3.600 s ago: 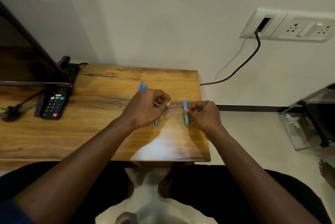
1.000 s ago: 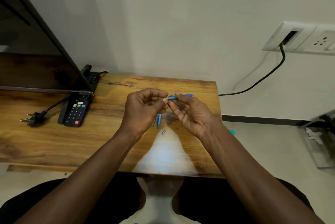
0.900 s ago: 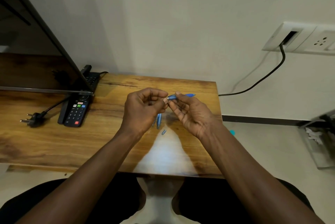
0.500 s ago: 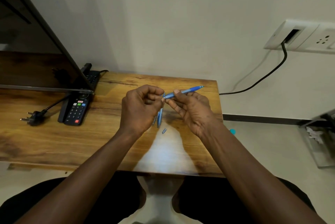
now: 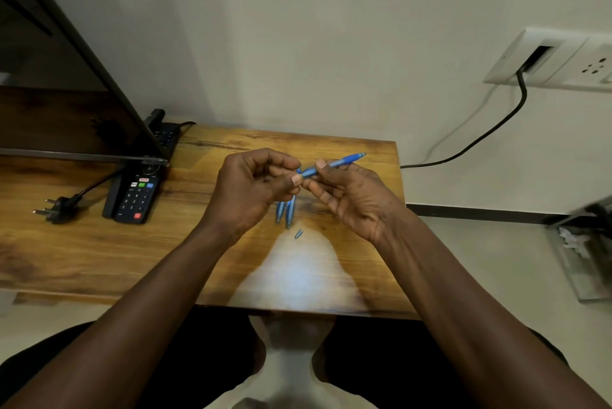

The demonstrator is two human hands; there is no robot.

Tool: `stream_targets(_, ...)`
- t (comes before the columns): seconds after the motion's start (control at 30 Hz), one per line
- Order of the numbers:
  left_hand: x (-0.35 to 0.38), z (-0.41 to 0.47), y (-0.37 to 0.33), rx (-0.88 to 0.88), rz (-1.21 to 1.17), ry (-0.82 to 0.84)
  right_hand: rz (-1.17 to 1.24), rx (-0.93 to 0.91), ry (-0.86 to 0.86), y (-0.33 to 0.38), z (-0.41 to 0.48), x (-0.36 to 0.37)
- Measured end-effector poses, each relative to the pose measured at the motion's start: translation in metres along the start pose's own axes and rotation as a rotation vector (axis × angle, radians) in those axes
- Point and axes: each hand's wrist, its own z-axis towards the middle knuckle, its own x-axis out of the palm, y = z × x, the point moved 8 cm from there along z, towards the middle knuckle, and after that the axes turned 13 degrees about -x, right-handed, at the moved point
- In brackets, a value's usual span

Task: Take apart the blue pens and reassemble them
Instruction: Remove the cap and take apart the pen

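Wood table (image 5: 82, 253): brown, with the grain running left to right.
Plug (image 5: 59, 210): black, lying at the far left with its prongs pointing left.
Remote (image 5: 137, 196): black with coloured buttons, just beside the plug; its far end sits under the edge of the screen (image 5: 49, 94).
Left hand (image 5: 248, 196): raised over the table with fingers curled. Thumb and forefinger pinch the left end of the pen.
Loose pens (image 5: 286, 210): two, blue, side by side on the table below the hands. Their far ends are hidden behind the fingers.
Small piece (image 5: 298, 234): short and blue-grey, on the table near the loose pens' near ends but not touching them.
Pen (image 5: 337, 163): blue and slim, held in the air between both hands. It slants up to the right and its tapered end points past the table's far right corner.
Right hand (image 5: 354, 200): thumb and curled fingers grip the pen's left half, close against the left hand's fingertips.
Cable (image 5: 480, 140): black, dropping from the wall socket (image 5: 546, 61) to behind the table.
Change: a second ago only a short stub of pen showed past the right fingers; now most of its length sticks out. The loose pens and small piece lie as before.
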Motion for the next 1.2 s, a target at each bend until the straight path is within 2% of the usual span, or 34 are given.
stream_targets(0.43,0.007,0.001,0.008,-0.047,0.029,0.020,0.115,0.045,-0.121,-0.008,0.001,-0.013)
stream_targets(0.5,0.008,0.002,0.014,-0.067,0.121,-0.004,0.092,0.039,-0.167,-0.006,0.002,-0.020)
stream_targets(0.67,0.015,-0.004,0.032,-0.072,0.722,-0.105,0.082,0.038,-0.213,-0.006,0.002,-0.032)
stream_targets(0.73,0.022,-0.008,0.041,-0.076,0.836,-0.093,0.072,0.038,-0.221,-0.006,0.002,-0.036)
stream_targets(0.93,0.036,-0.014,0.054,-0.088,0.971,-0.054,0.067,0.042,-0.227,-0.003,0.000,-0.042)
stream_targets(1.2,0.041,-0.014,0.051,-0.047,0.936,-0.068,0.032,0.004,-0.218,0.000,0.002,-0.045)
